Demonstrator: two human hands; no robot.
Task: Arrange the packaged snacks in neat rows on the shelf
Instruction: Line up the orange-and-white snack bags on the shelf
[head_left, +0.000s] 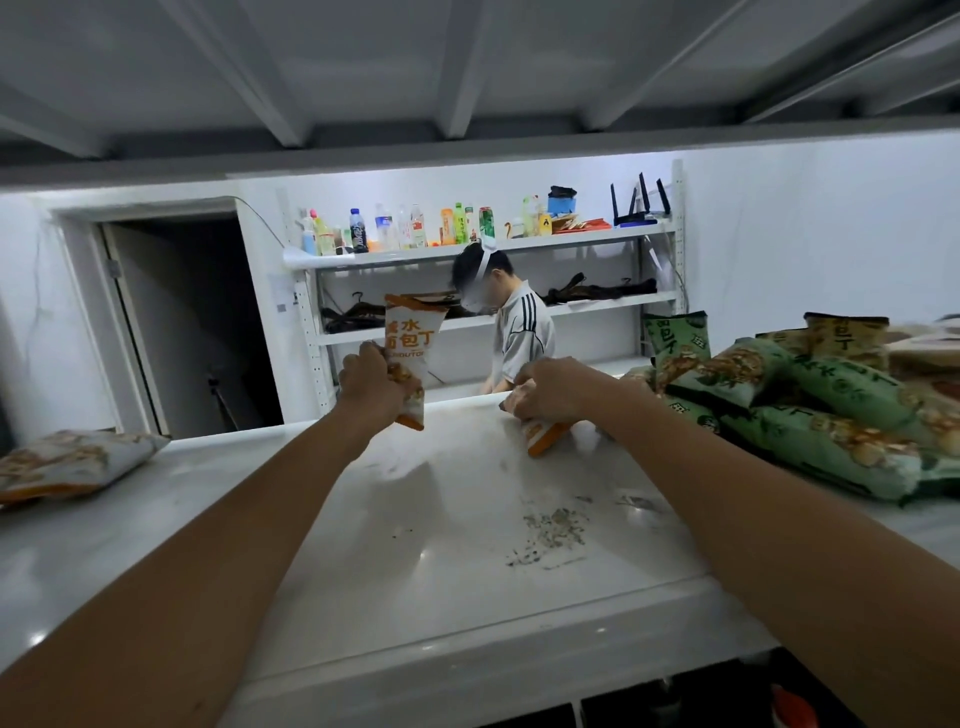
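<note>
Left grip (375, 385): fingers clamped round the lower half of an orange-and-white packet (411, 332), which is held upright near the far edge of the shelf (415, 571).
Right grip (548, 391): curled over the top of a second orange packet (543, 435), whose bottom corner touches the shelf.
Step in hand: probably standing these two side by side to start a row.
Doing it well: set each base flat before letting go. Keep the printed faces turned the same way and the sides just touching. Hold low, since a puffed packet is likely to topple if released while leaning.
Packet look: soft, air-filled pillow bags, white with orange seams and large orange lettering. The lower part is crumpled under the fingers.
Green packets (810, 415): an untidy heap at the right end of the shelf, mostly lying flat, one upright behind.
Flat packet (72, 462): another orange-and-white bag lying at the far left, well apart from the hands.
Crumbs (556, 525): scattered in front of the right arm.
</note>
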